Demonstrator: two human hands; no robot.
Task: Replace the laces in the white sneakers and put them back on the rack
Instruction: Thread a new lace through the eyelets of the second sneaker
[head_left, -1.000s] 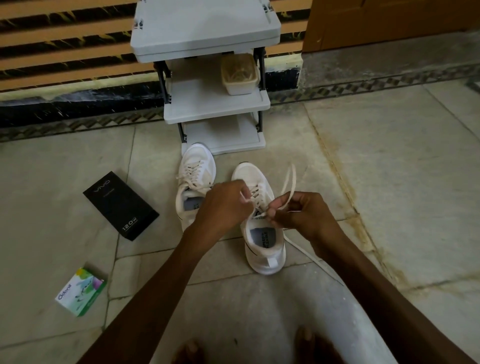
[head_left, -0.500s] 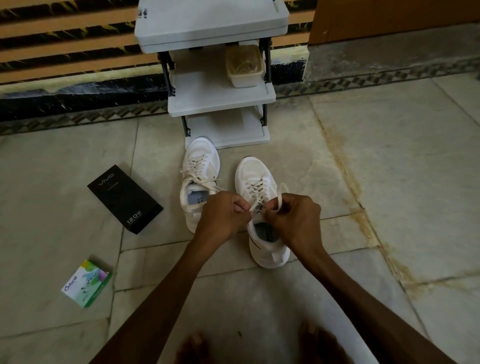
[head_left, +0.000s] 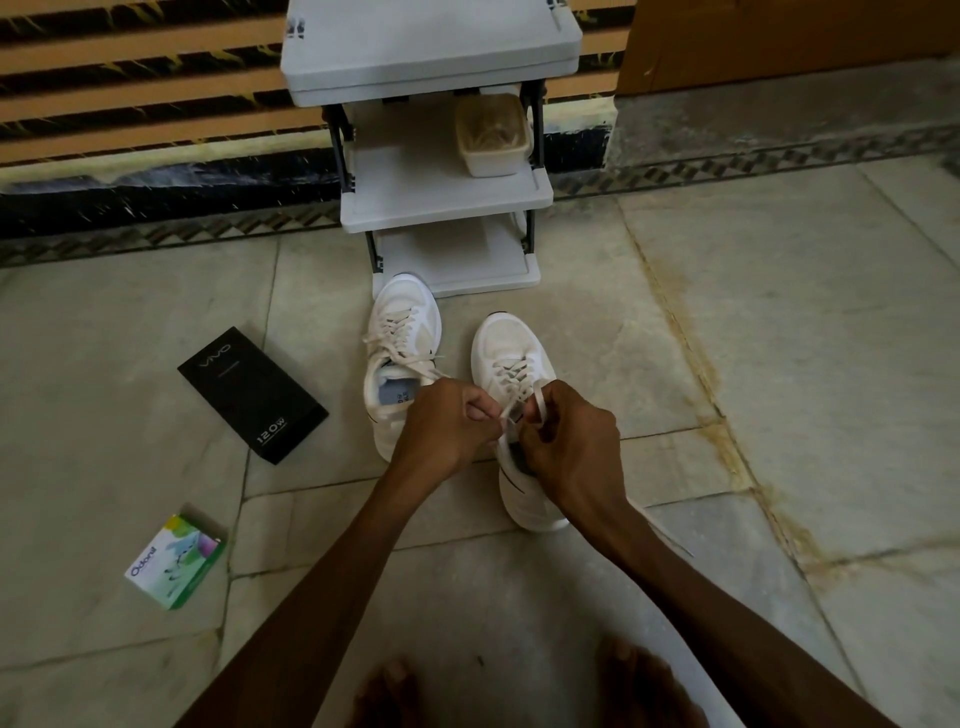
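Whereas one second ago the right hand (head_left: 571, 441) lifted a tall loop of lace (head_left: 540, 402) above the right sneaker (head_left: 511, 343), now the loop is short and both hands meet close over this shoe; the left hand (head_left: 447, 421) pinches one strand in its grip, the right grip is curled round the loop; I judge the bow is being pulled tight. The left sneaker (head_left: 402, 317) looks laced already; both stand on the floor (head_left: 779, 364) just before the rack (head_left: 441, 202), not yet on it.
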